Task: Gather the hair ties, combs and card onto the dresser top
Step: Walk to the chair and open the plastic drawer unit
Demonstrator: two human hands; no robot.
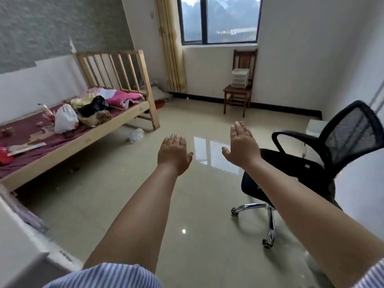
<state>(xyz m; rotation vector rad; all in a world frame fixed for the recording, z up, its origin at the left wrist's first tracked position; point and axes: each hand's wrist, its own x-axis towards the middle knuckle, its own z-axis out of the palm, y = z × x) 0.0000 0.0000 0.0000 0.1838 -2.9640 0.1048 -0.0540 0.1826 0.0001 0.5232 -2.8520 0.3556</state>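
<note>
My left hand (174, 153) and my right hand (242, 145) are stretched out in front of me over the tiled floor, palms down, fingers extended, holding nothing. No hair ties, combs or card can be made out in this view. A white piece of furniture (18, 235) fills the lower left corner; I cannot tell whether it is the dresser. Its top is mostly out of frame.
A wooden bed (83, 140) with bags, cloth and small items runs along the left wall. A black office chair (311, 163) stands at the right, close to my right arm. A wooden chair (239, 88) holding a small plastic drawer unit (240, 77) is under the window.
</note>
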